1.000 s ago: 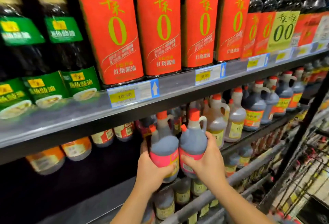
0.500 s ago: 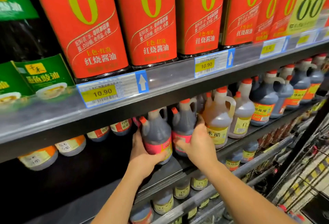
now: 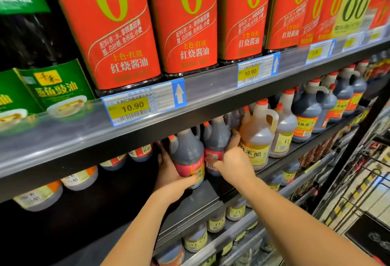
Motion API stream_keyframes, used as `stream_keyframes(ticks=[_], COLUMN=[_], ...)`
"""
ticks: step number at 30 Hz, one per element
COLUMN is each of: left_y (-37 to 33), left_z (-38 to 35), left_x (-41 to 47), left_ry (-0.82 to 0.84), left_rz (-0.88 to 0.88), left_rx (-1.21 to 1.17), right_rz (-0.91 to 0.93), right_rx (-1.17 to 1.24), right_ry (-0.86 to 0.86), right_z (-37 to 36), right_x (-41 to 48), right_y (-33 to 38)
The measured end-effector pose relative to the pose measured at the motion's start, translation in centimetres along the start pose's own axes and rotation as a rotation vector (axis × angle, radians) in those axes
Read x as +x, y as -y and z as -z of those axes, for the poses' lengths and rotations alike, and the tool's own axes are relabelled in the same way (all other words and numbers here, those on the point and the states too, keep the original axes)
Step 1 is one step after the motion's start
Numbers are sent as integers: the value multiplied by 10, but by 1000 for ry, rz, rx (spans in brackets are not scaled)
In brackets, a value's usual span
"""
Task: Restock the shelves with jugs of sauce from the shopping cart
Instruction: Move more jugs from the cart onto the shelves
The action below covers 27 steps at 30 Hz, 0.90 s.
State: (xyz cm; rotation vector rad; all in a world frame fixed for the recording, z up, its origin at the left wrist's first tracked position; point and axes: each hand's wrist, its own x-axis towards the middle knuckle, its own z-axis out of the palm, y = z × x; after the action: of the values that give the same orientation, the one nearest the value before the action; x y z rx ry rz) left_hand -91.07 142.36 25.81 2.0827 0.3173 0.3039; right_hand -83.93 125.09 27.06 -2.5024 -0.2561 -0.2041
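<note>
While shelving 2 jugs, left hand (image 3: 171, 173) wraps left sauce jug (image 3: 187, 155), right hand (image 3: 234, 163) clasps right sauce jug (image 3: 215, 145) at middle shelf (image 3: 197, 201) front, beside pale vinegar jug (image 3: 256, 136); bases seemingly down. Next: slide back, release gently.

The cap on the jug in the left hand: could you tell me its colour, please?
The jug has an orange-red cap, clearest in the head view.

Big bottles with red labels (image 3: 126, 33) stand in a row up high, each with a big yellow 0. Green-label bottles (image 3: 57, 88) sit to their left. Just below are blue price tags (image 3: 143, 102) that say 10.90. Far right is a pale label with 00 (image 3: 354, 8).
</note>
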Motion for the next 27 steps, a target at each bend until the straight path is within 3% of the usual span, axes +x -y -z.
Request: stream_keyframes(ticks=[4,10,14,23,27], left_y=[0,3,16,4,-12], left_z=[-2,-1,7,-2,-34], left_x=[2,-21,-43,-98,-119], left_ry=[-7,-24,-74,-105,-29], left_rz=[20,-32,-52,-139,-214], left_rx=[0,53,95,8,-12], right_rz=[-15,14,51,57,13], right_rx=[-3,250,277,94,75], right_ry=[7,-61,-82,-75,-63], right_z=[-3,-2,4,41,61], right_x=[0,-14,-36,-98,-126], right_y=[0,4,3,-16,-42])
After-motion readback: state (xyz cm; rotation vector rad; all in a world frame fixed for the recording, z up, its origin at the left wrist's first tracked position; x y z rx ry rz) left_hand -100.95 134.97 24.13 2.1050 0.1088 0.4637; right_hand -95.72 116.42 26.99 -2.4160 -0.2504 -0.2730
